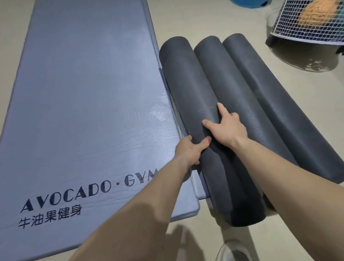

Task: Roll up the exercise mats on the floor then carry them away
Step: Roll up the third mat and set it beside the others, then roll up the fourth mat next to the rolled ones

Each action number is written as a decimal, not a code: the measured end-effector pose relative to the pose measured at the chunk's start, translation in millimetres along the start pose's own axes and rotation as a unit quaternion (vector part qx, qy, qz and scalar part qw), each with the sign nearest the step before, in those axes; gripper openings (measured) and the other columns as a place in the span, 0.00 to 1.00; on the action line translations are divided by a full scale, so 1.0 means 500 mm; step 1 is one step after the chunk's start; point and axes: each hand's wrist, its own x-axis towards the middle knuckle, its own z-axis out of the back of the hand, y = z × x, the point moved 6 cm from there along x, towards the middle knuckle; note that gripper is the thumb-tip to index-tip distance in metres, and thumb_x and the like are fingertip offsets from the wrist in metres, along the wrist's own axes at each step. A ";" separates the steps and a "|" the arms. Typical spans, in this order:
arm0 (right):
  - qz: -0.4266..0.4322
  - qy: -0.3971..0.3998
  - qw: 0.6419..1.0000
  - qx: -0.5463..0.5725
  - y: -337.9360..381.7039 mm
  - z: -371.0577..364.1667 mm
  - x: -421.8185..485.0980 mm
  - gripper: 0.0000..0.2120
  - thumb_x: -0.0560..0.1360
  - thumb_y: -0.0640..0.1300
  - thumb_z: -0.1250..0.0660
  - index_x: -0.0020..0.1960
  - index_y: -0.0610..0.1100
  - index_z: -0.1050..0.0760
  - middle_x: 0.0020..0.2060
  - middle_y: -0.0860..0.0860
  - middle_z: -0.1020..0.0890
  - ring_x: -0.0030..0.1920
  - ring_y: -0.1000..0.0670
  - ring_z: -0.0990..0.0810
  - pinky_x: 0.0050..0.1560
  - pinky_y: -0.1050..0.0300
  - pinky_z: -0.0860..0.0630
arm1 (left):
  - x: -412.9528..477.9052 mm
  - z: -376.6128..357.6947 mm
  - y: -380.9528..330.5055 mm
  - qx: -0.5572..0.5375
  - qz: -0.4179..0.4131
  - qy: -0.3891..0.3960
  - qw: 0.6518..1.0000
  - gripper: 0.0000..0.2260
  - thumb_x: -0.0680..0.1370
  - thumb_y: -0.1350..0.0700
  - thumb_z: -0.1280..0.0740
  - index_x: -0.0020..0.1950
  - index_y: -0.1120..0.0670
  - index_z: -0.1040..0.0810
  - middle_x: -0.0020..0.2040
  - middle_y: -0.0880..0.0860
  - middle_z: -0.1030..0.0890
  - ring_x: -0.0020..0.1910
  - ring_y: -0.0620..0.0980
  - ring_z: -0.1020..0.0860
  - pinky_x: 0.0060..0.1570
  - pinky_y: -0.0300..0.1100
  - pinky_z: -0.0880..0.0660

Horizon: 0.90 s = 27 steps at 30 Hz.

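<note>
Dark grey rolled mats (pixel 195 89), blue-grey pad (pixel 83 93)

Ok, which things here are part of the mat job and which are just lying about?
Part of the job: leftmost dark grey rolled mat, gripped by left hand and right hand; middle rolled grey mat; rightmost rolled grey mat; flat blue-grey padded mat printed AVOCADO GYM.
Lying about: white mesh basket of balls; blue object at top edge; white shoe.
</note>
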 end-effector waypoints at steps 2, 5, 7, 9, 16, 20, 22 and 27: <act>0.023 -0.031 0.999 -0.029 -0.011 0.003 0.013 0.39 0.78 0.64 0.36 0.83 0.58 0.49 0.76 0.41 0.35 0.68 0.34 0.26 0.66 0.45 0.29 | 0.023 -0.022 0.000 -0.007 0.000 0.019 1.000 0.19 0.74 0.41 0.24 0.55 0.53 0.20 0.49 0.53 0.13 0.42 0.54 0.16 0.35 0.49 0.20; 0.045 -0.065 0.995 -0.057 -0.019 -0.002 0.015 0.36 0.80 0.65 0.39 0.83 0.56 0.48 0.75 0.40 0.33 0.69 0.35 0.28 0.66 0.43 0.29 | 0.037 -0.028 -0.011 0.029 -0.012 0.022 0.999 0.19 0.75 0.39 0.26 0.53 0.53 0.20 0.45 0.52 0.13 0.38 0.54 0.18 0.36 0.46 0.22; 0.037 -0.083 0.991 -0.100 -0.019 -0.009 0.001 0.34 0.82 0.64 0.41 0.83 0.55 0.47 0.75 0.41 0.33 0.71 0.36 0.31 0.64 0.41 0.29 | 0.035 -0.022 -0.015 0.079 -0.025 0.023 0.996 0.20 0.76 0.37 0.27 0.54 0.53 0.20 0.47 0.52 0.13 0.42 0.54 0.16 0.43 0.48 0.19; 0.032 -0.115 0.981 -0.154 -0.011 -0.011 -0.024 0.31 0.82 0.61 0.41 0.82 0.52 0.43 0.74 0.40 0.32 0.70 0.36 0.32 0.64 0.40 0.30 | 0.012 -0.010 -0.013 0.123 -0.027 0.024 0.992 0.24 0.77 0.36 0.30 0.64 0.52 0.22 0.58 0.54 0.15 0.54 0.56 0.15 0.57 0.52 0.19; 0.120 -0.100 0.968 -0.195 0.082 -0.072 -0.188 0.23 0.79 0.50 0.36 0.73 0.46 0.30 0.70 0.42 0.28 0.66 0.39 0.29 0.61 0.44 0.30 | -0.190 0.181 0.069 0.367 0.020 0.003 0.930 0.29 0.81 0.41 0.36 0.79 0.53 0.32 0.68 0.53 0.20 0.66 0.57 0.22 0.67 0.48 0.27; 0.094 0.091 0.985 -0.115 0.098 -0.203 -0.278 0.24 0.81 0.51 0.39 0.76 0.47 0.32 0.72 0.43 0.31 0.69 0.39 0.30 0.64 0.44 0.28 | -0.321 0.364 0.155 0.445 0.076 -0.048 0.891 0.26 0.81 0.44 0.35 0.77 0.51 0.30 0.70 0.51 0.21 0.69 0.55 0.25 0.66 0.47 0.27; 0.116 0.160 0.971 -0.135 0.101 -0.281 -0.330 0.23 0.82 0.51 0.39 0.76 0.48 0.31 0.72 0.44 0.31 0.70 0.40 0.30 0.64 0.46 0.28 | -0.384 0.442 0.208 0.481 0.095 -0.063 0.870 0.23 0.79 0.45 0.34 0.73 0.51 0.27 0.68 0.52 0.21 0.66 0.55 0.24 0.63 0.50 0.25; 0.209 0.208 0.935 -0.196 0.101 -0.429 -0.436 0.18 0.83 0.52 0.41 0.71 0.52 0.27 0.66 0.48 0.28 0.66 0.43 0.29 0.58 0.49 0.26 | -0.476 0.562 0.319 0.571 0.092 -0.081 0.812 0.22 0.78 0.46 0.32 0.71 0.47 0.31 0.67 0.52 0.30 0.65 0.57 0.31 0.55 0.49 0.26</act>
